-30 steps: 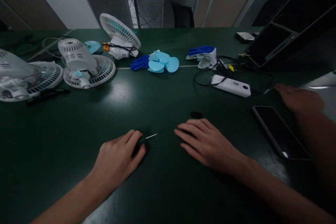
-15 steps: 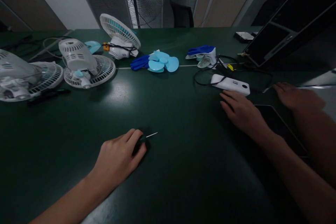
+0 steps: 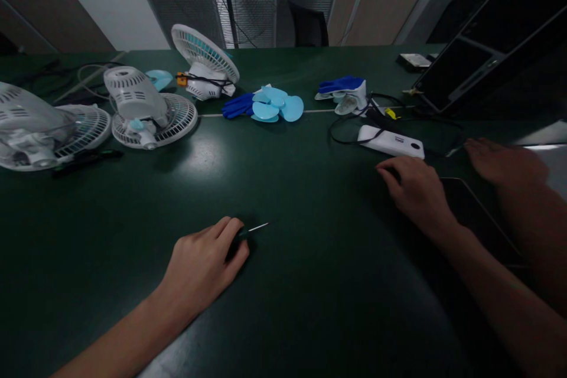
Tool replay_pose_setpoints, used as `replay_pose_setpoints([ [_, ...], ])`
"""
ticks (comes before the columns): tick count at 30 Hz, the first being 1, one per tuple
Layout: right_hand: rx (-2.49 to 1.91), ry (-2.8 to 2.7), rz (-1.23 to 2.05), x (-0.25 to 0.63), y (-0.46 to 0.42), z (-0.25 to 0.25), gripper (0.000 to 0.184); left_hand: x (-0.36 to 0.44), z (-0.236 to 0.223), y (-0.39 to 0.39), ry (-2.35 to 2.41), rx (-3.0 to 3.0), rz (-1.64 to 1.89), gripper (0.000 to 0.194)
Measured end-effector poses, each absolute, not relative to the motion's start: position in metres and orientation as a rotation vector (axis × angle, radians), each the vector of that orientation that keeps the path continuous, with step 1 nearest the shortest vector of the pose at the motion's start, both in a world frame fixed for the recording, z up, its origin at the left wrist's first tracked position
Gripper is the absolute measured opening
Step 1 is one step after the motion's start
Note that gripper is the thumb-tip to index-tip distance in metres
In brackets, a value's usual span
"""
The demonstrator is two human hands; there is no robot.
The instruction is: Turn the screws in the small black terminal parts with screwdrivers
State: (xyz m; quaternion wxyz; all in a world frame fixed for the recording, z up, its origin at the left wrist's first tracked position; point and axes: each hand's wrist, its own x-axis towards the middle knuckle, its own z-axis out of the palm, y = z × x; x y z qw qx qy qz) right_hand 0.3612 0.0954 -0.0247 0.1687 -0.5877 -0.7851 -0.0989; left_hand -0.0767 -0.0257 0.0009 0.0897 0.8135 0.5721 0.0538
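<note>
On the green table (image 3: 283, 307), left hand (image 3: 199, 263): curled round a screwdriver (image 3: 251, 230) (aimed rightward).
Right hand (image 3: 414, 189): fingers bent, near the white box (image 3: 390, 142); whether gripping something, cannot tell.

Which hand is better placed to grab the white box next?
Probably the right: the right hand is close to the near side of the white box, though whether it holds anything is hidden. The left hand is farther away and holds a screwdriver.
</note>
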Motion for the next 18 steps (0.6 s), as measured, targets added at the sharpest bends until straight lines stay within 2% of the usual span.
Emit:
replay_pose_setpoints([
  [10,-1.769,-1.879,-0.312,0.344,0.085,-0.010,0.028,-0.077,-0.001,-0.026,1.693,2.436,0.170,0.023],
  [18,-1.738,-1.757,-0.280,0.349,0.084,-0.003,0.028,-0.076,0.000,-0.024,1.683,2.451,0.180,0.022],
])
